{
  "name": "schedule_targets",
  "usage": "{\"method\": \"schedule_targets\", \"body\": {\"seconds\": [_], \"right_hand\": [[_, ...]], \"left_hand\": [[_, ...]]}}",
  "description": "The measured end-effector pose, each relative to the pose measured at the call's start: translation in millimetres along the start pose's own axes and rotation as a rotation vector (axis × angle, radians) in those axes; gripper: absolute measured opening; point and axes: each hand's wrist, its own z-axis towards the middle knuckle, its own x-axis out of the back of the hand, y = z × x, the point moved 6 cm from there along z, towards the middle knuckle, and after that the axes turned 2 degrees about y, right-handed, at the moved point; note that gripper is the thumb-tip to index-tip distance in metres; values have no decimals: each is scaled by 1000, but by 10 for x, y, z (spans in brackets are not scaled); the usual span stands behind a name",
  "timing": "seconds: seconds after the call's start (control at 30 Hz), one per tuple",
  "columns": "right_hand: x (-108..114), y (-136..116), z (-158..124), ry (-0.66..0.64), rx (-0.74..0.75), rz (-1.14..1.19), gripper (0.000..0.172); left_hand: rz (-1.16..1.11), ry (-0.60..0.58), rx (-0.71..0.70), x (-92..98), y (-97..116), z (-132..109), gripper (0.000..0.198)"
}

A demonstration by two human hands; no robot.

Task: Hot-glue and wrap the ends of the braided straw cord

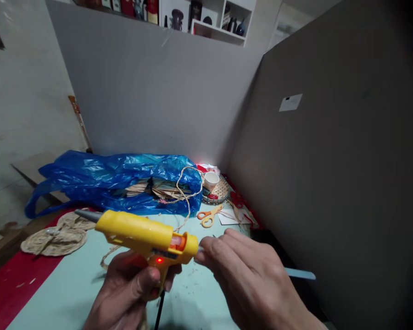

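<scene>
A yellow hot glue gun (137, 231) with a grey nozzle is held up over the table, its nozzle pointing left and its red light lit. My left hand (127, 291) is wrapped round its handle. At the rear end of the gun, my right hand (251, 275) is closed on a pale glue stick (300, 273), whose free end sticks out to the right past the hand. The front of the stick is mostly hidden by my fingers, near the gun's back opening. A black cord runs down from the handle.
A blue plastic bag (99, 178) with dry strips in it lies at the back. Orange-handled scissors (209, 216), a woven tray (222, 190) and a white cup (211, 179) are behind my right hand. Coiled fibre pieces (53, 240) lie left. Grey panels (165, 91) wall the table (48, 298).
</scene>
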Motion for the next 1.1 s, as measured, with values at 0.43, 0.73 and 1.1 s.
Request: {"method": "schedule_targets", "body": {"seconds": [0.43,0.73,1.1], "right_hand": [[-42,62,8,-152,-140,106,24],[76,-137,-3,53,141,-241,16],[82,-3,-17,-296,6,-67,32]], "left_hand": [[-140,92,39,-48,-74,-39,34],[-85,-13,-2,-16,-104,17,31],[-67,-73,51,47,-215,30,28]]}}
